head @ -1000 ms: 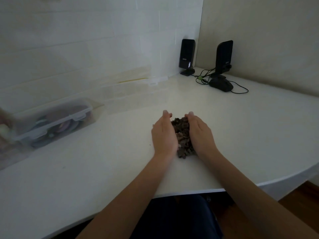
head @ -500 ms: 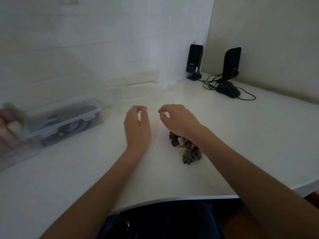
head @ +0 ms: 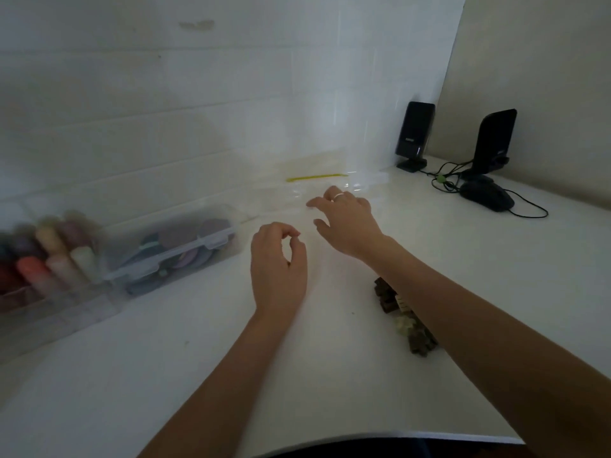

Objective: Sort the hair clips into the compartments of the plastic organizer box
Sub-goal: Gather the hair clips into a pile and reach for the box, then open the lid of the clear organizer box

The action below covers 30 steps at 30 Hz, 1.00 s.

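**Now: both hands lifted off the clips**

Now the left hand point(head: 277, 269) hovers with loosely curled fingers, holding nothing. At one o'clock from it, the right hand point(head: 347, 223) spreads relaxed fingers over a clear, glossy plastic organizer box point(head: 297, 196). Small, knobbly brown hair clips point(head: 406, 322) lie heaped at four o'clock on the smooth white table point(head: 496, 292).

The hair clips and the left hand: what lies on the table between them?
Nothing: head view shows bare white table between the left hand and the hair clips.
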{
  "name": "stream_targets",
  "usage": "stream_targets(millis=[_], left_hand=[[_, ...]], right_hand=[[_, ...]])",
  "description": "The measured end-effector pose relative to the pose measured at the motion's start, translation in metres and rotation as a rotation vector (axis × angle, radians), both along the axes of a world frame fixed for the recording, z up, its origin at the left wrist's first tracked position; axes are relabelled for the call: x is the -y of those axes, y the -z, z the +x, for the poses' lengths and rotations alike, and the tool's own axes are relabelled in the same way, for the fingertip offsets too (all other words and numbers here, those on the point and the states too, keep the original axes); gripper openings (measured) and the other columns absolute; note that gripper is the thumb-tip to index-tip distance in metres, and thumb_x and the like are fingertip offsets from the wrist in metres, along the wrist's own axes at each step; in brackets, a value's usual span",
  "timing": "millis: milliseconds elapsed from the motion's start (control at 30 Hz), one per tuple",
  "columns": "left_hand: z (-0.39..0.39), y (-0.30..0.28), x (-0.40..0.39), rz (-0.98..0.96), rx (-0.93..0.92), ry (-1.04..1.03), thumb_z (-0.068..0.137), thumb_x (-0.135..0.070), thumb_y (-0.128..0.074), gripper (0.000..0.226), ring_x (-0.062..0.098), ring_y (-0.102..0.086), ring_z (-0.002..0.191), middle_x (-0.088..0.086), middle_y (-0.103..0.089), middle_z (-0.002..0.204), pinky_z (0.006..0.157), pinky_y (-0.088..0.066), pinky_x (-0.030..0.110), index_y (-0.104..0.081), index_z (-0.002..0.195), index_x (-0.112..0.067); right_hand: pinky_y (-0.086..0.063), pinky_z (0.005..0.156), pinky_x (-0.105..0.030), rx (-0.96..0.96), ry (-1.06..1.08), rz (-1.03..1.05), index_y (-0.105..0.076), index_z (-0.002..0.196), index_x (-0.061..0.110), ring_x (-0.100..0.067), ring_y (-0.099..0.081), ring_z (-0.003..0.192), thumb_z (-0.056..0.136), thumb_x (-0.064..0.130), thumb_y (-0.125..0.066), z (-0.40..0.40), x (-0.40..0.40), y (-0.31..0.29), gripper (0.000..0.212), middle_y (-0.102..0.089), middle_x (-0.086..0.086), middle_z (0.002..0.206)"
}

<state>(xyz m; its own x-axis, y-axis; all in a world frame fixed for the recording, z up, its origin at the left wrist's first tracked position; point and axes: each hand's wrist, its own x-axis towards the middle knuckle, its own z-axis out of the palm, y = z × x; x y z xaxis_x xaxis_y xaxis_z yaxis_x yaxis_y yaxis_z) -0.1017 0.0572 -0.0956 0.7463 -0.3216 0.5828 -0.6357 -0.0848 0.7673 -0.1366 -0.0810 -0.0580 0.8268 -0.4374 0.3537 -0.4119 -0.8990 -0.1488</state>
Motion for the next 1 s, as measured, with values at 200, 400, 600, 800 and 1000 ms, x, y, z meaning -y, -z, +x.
stream_targets(millis=[200, 400, 600, 800, 1000], left_hand=[[0.016, -0.004, -0.006, 0.038, 0.041, -0.041, 0.08, -0.038, -0.044, 0.043, 0.02, -0.031, 0.136, 0.01, -0.038, 0.143, 0.103, -0.013, 0.011, -0.049, 0.116, -0.014], [0.006, -0.01, -0.009, 0.035, 0.145, 0.044, 0.088, -0.028, -0.045, 0.026, 0.02, -0.028, 0.139, 0.007, -0.031, 0.151, 0.109, -0.021, 0.031, -0.051, 0.111, -0.017], [0.011, -0.017, -0.018, -0.048, 0.045, 0.135, 0.097, -0.032, -0.043, 0.046, 0.011, -0.029, 0.138, 0.004, -0.021, 0.154, 0.113, -0.026, 0.026, -0.034, 0.141, -0.025], [0.035, -0.017, -0.015, -0.319, -0.485, 0.134, 0.092, -0.049, -0.046, 0.043, 0.025, -0.064, 0.1, 0.005, -0.055, 0.118, 0.088, -0.053, 0.041, -0.041, 0.118, -0.015], [0.041, -0.01, -0.011, -0.307, -1.039, 0.111, 0.082, -0.036, -0.054, 0.043, 0.028, -0.065, 0.093, 0.015, -0.067, 0.108, 0.088, -0.053, 0.041, -0.055, 0.114, -0.006]], right_hand=[[-0.045, 0.085, -0.046, 0.185, -0.057, 0.137, -0.066, 0.091, 0.013, -0.023, -0.052, 0.082, 0.091, 0.031, -0.054, -0.024, -0.014, -0.001, 0.021, -0.047, -0.004, 0.093], [-0.044, 0.086, -0.04, 0.133, -0.097, 0.145, -0.067, 0.102, 0.018, -0.017, -0.048, 0.082, 0.089, 0.023, -0.056, -0.065, -0.028, 0.0, 0.018, -0.049, -0.004, 0.1], [-0.044, 0.087, -0.042, 0.136, -0.153, 0.15, -0.068, 0.093, 0.019, -0.021, -0.052, 0.087, 0.088, 0.02, -0.061, -0.08, -0.031, 0.0, 0.009, -0.051, -0.003, 0.096], [-0.041, 0.084, -0.029, 0.184, -0.226, 0.242, -0.072, 0.088, 0.019, -0.018, -0.053, 0.089, 0.085, 0.019, -0.067, -0.098, -0.041, 0.0, 0.006, -0.055, -0.002, 0.094], [-0.042, 0.082, -0.029, 0.3, -0.169, 0.31, -0.072, 0.086, 0.018, -0.023, -0.054, 0.095, 0.083, 0.017, -0.07, -0.1, -0.044, 0.011, 0.004, -0.058, -0.004, 0.091]])
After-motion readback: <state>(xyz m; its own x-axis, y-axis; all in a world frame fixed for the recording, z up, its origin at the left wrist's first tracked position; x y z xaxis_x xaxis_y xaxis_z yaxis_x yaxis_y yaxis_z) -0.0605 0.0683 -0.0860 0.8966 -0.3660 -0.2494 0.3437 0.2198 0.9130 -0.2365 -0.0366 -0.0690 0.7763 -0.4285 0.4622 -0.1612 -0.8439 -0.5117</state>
